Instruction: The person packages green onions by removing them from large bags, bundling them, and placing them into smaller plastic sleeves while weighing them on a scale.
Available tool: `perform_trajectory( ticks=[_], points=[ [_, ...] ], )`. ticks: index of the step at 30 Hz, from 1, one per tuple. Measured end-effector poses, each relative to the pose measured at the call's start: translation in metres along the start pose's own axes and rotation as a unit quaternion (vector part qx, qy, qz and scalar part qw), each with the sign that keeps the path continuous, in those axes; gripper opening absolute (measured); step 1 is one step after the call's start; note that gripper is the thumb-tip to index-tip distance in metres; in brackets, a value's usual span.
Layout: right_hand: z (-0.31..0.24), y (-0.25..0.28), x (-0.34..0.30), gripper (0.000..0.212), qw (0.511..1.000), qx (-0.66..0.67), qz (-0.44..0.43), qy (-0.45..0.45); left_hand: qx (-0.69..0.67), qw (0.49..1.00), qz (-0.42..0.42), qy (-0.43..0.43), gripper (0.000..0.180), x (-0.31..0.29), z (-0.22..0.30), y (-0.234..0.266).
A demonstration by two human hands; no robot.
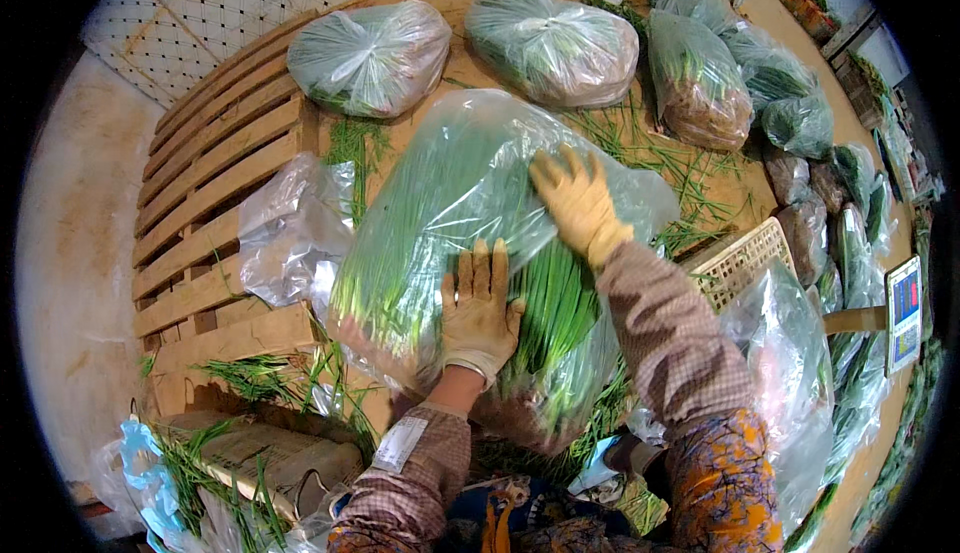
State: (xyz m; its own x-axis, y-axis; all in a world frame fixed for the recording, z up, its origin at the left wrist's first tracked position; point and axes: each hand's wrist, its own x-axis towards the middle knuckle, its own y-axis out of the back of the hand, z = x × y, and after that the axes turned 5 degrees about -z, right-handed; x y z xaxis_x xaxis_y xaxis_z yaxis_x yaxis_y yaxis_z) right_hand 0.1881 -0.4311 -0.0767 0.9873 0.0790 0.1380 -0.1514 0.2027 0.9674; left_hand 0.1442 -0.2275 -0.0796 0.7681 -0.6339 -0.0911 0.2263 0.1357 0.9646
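Observation:
A big clear plastic bag packed with long spring onions lies in front of me, their green stalks running toward the far side. My left hand, in a tan work glove, rests flat on its near part with the fingers stretched out. Farther right and higher, my right hand, gloved in pale yellow, presses on the plastic with its fingers apart. Neither hand grips anything. Bare green stalks show between the hands where the film is folded back. Pale root ends are visible at the bag's near side.
Two tied bags of greens stand at the back. More filled bags line the right side. A wooden pallet and crumpled plastic lie left. A beige crate and a display screen are right.

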Motion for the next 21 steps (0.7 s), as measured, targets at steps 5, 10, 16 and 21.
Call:
perform_trajectory(
  ticks=[5, 10, 16, 21],
  points=[
    [0.032, -0.012, 0.032, 0.045, 0.99, -0.003, -0.028, -0.139, -0.033, 0.999, 0.041, 0.006, 0.069, 0.006, 0.003, -0.007],
    [0.032, 0.001, 0.015, 0.056, 0.963, 0.192, -0.17, -0.079, -0.043, 0.997, 0.068, 0.001, 0.077, -0.001, -0.006, -0.009],
    [0.029, 0.067, -0.006, 0.068, 0.892, 0.427, -0.143, 0.042, -0.18, 0.977, 0.112, 0.007, 0.075, 0.003, -0.014, -0.001],
    [-0.026, 0.007, 0.015, 0.085, 0.962, 0.144, -0.217, -0.087, -0.076, 0.992, 0.105, -0.013, 0.066, 0.034, -0.008, -0.008]
  ],
)
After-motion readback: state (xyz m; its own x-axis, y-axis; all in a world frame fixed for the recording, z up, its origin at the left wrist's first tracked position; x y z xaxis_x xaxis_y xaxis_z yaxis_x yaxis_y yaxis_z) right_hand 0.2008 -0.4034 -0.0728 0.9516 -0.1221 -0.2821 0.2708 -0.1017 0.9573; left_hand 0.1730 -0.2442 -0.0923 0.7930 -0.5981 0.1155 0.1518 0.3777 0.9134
